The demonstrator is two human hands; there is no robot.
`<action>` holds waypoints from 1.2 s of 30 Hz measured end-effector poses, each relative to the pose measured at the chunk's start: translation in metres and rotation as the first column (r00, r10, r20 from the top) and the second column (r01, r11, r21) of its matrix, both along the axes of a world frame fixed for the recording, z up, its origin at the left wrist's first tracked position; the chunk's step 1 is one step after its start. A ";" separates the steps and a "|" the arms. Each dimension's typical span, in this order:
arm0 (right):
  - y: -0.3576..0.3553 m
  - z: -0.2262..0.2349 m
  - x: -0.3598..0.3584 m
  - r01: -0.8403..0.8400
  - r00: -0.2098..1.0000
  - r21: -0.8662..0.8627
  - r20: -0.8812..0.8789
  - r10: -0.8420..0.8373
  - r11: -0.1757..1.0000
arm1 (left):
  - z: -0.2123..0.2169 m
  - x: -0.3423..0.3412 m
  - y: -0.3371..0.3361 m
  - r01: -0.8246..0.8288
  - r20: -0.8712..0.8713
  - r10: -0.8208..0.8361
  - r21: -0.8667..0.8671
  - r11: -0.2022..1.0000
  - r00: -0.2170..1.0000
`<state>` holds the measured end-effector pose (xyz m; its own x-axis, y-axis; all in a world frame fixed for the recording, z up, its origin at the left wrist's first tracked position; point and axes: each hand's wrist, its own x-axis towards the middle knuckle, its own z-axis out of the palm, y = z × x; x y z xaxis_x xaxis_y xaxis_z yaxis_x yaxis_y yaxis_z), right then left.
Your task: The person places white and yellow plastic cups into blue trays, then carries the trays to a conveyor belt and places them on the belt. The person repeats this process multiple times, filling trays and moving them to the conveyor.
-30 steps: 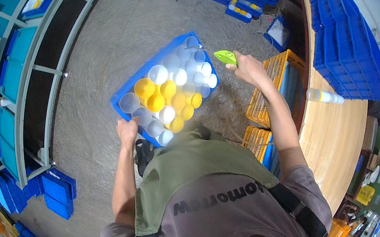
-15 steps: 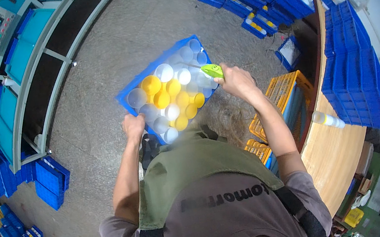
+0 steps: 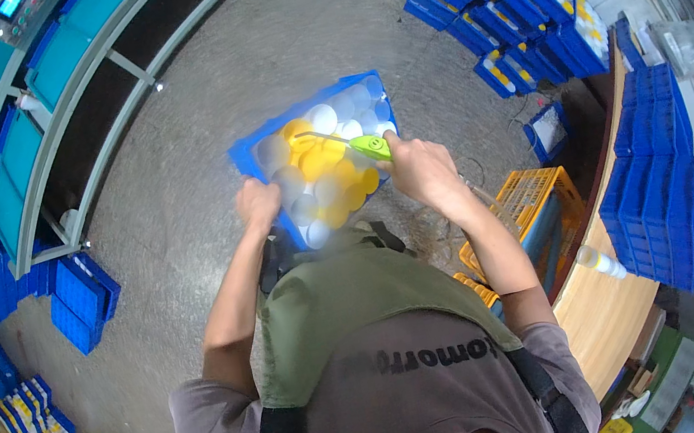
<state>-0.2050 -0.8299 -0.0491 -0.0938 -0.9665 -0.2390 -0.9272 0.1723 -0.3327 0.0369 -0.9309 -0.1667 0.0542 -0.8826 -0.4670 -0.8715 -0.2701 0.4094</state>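
A blue crate (image 3: pixel 243 155) in front of me holds several upright cylindrical cups or tubes, some yellow (image 3: pixel 318 163), others white or translucent (image 3: pixel 321 117). My left hand (image 3: pixel 259 204) is closed on the crate's left rim. In my right hand (image 3: pixel 423 169), over the crate's right side, is a lime-green air blow gun (image 3: pixel 370 147). Its thin metal nozzle points left above the yellow cups. My right fingers wrap around its handle, so part of it is hidden. The crate and its cups look somewhat blurred.
Stacked blue crates of cups (image 3: pixel 506 15) stand far right. Yellow baskets (image 3: pixel 536 194) are beside my right arm. A wooden table (image 3: pixel 606 311) bears a short cup stack (image 3: pixel 601 262) and blue crates (image 3: pixel 652 175). A teal machine (image 3: pixel 17 162) stands left; blue crates (image 3: pixel 79 303) lie near it.
My right hand has moved left and nearer to me with the air blow gun, bringing its nozzle over the yellow cups. The left hand still grips the crate rim. The whole view has shifted slightly.
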 end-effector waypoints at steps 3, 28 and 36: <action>-0.003 0.000 0.009 -0.032 0.999 -0.007 0.024 0.032 0.999 | -0.001 0.002 -0.003 -0.001 0.015 0.002 -0.043 0.999 1.000; 0.072 -0.038 0.043 -0.127 0.991 0.272 0.062 0.115 0.954 | -0.033 0.039 0.028 -0.144 -0.005 0.144 -0.032 0.989 0.990; 0.044 -0.036 0.032 -0.073 0.995 0.299 -0.042 0.090 0.951 | -0.022 0.061 0.020 -0.283 -0.167 0.278 -0.004 0.959 0.946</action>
<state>-0.1732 -0.7860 -0.0856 -0.0388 -0.8577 -0.5127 -0.9575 0.1786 -0.2264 0.0979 -0.9108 -0.1885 0.2262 -0.8555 -0.4657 -0.6827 -0.4803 0.5507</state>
